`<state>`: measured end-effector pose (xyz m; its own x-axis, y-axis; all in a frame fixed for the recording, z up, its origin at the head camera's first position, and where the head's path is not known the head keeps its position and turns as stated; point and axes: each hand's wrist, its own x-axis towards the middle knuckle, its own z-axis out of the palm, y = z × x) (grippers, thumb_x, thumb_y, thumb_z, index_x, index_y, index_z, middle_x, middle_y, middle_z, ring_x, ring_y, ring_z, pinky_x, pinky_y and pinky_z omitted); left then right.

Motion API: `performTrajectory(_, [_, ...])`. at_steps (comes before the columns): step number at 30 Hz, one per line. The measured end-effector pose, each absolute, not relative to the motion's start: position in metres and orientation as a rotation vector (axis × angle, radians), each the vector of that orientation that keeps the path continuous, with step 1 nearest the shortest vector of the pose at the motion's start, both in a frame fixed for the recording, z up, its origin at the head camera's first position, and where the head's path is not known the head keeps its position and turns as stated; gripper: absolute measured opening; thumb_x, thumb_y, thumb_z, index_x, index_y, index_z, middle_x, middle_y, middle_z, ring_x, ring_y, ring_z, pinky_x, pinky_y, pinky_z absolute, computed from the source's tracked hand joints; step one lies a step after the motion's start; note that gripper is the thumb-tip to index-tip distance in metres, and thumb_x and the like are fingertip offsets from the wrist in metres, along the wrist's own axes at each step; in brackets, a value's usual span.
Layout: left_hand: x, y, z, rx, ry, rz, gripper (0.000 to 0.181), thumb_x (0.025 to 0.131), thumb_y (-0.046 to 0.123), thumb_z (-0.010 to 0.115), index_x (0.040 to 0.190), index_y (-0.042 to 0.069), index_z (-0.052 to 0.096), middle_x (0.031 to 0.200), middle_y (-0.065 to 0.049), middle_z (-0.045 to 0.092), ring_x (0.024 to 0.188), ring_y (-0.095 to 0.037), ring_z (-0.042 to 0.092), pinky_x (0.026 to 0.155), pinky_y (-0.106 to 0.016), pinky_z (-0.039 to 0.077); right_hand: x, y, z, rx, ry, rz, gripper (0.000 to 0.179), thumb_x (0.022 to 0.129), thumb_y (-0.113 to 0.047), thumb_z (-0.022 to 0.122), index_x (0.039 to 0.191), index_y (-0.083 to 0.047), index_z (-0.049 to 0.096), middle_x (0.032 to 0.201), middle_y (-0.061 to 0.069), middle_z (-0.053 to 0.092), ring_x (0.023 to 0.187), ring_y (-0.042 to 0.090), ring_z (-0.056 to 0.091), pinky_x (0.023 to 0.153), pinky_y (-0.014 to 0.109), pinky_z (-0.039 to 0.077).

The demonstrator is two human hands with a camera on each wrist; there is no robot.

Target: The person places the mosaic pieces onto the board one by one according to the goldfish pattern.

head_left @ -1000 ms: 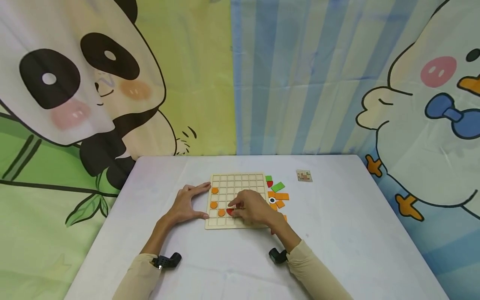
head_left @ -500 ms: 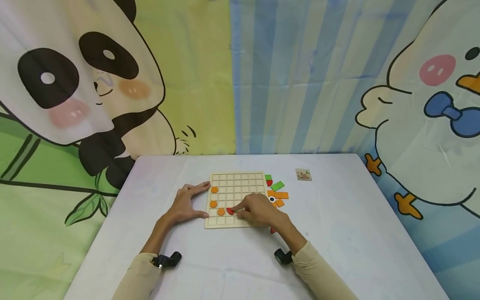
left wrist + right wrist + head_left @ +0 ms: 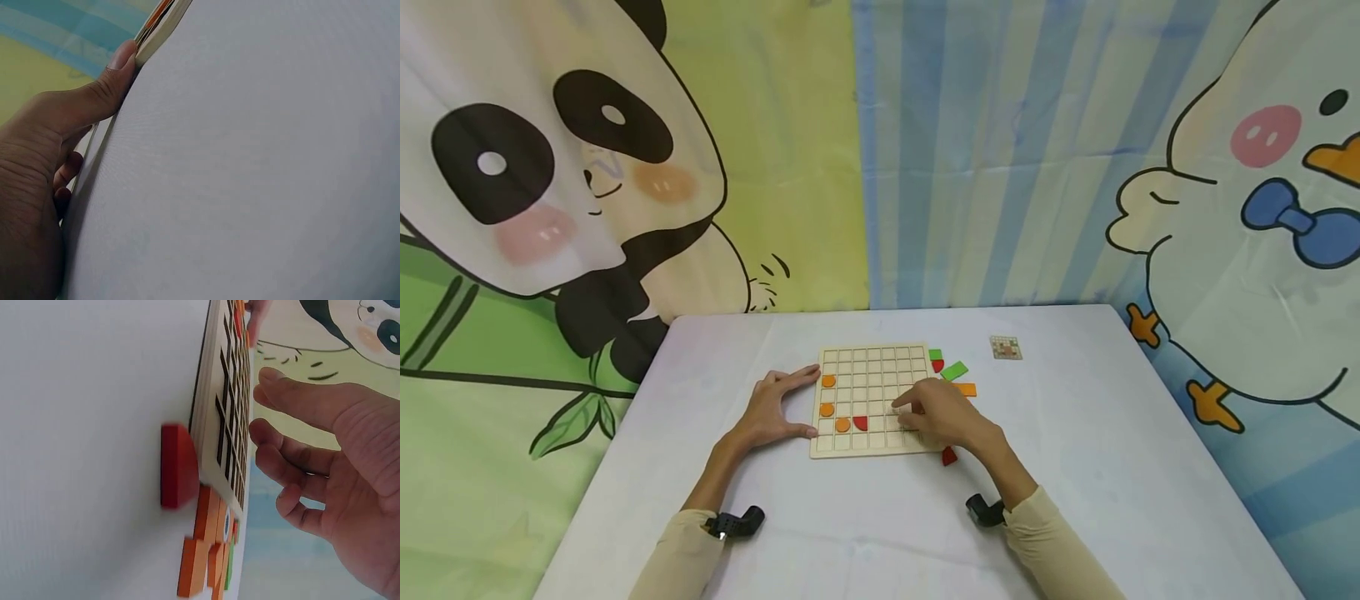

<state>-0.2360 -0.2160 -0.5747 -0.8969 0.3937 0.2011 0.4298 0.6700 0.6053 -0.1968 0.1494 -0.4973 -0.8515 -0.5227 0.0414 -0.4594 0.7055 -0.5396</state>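
Observation:
A wooden grid board (image 3: 880,367) lies on the white table. Orange round pieces (image 3: 828,381) sit in squares at its left side, and a red quarter-round piece (image 3: 861,423) lies in a square right of the lowest one. My left hand (image 3: 771,410) spans the board's left edge, thumb and fingers spread and touching it; the left wrist view shows the thumb (image 3: 94,103) against the rim. Above the right part of the board is my right hand (image 3: 942,412), fingers loosely bent. In the right wrist view that hand (image 3: 331,450) holds nothing.
Off the board's right edge lie green pieces (image 3: 955,371), an orange piece (image 3: 967,389) and a red piece (image 3: 949,456). More orange pieces (image 3: 206,512) appear in the right wrist view. A small patterned card (image 3: 1006,347) lies farther back. A printed curtain (image 3: 940,167) stands behind the table.
My right hand has let go of the red quarter-round piece, which stays in its square, and has moved right across the board. The left hand stays at the board's left edge.

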Motion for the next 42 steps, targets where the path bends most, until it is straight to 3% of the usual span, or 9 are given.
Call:
performTrajectory(5, [-0.239,-0.217,-0.575,-0.694,-2.825,-1.040,0.114,0.061,0.055,0.104,0.161,0.024,0.057,0.172,0.005,0.050,0.117,-0.022,0.049,0.099,-0.048,0.031,-0.201,0.169,-0.495,-0.670,2.848,-0.876,0.029,0.096,-0.020,0.085,0.123,-0.013,0.084,0.084,-0.006,0.073,0.071,0.008,0.054,0.067,0.027,0.045])
performTrajectory(16, [-0.238,-0.215,-0.572,-0.703,-2.819,-1.062,0.113,0.061,0.056,0.104,0.159,0.021,0.059,0.170,0.001,0.052,0.115,-0.023,0.049,0.096,-0.047,0.031,-0.209,0.209,-0.499,-0.521,2.867,-0.927,0.029,0.089,-0.018,0.092,0.116,-0.010,0.086,0.092,-0.001,0.076,0.088,0.017,0.064,0.082,0.037,0.051])
performTrajectory(34, [-0.238,-0.220,-0.575,-0.705,-2.817,-1.043,0.113,0.061,0.056,0.104,0.160,0.024,0.058,0.171,0.004,0.051,0.113,-0.019,0.048,0.096,-0.046,0.032,-0.201,0.226,-0.509,-0.497,2.884,-0.970,0.031,0.084,-0.017,0.096,0.111,-0.005,0.087,0.095,-0.002,0.080,0.084,0.011,0.063,0.083,0.032,0.053])
performTrajectory(42, [-0.237,-0.219,-0.575,-0.698,-2.830,-1.056,0.114,0.061,0.055,0.104,0.161,0.025,0.057,0.172,0.006,0.049,0.116,-0.020,0.048,0.098,-0.046,0.031,-0.205,0.225,-0.521,-0.495,2.951,-0.965,0.011,0.091,-0.014,0.089,0.101,-0.009,0.087,0.088,-0.005,0.076,0.081,0.010,0.063,0.081,0.032,0.054])
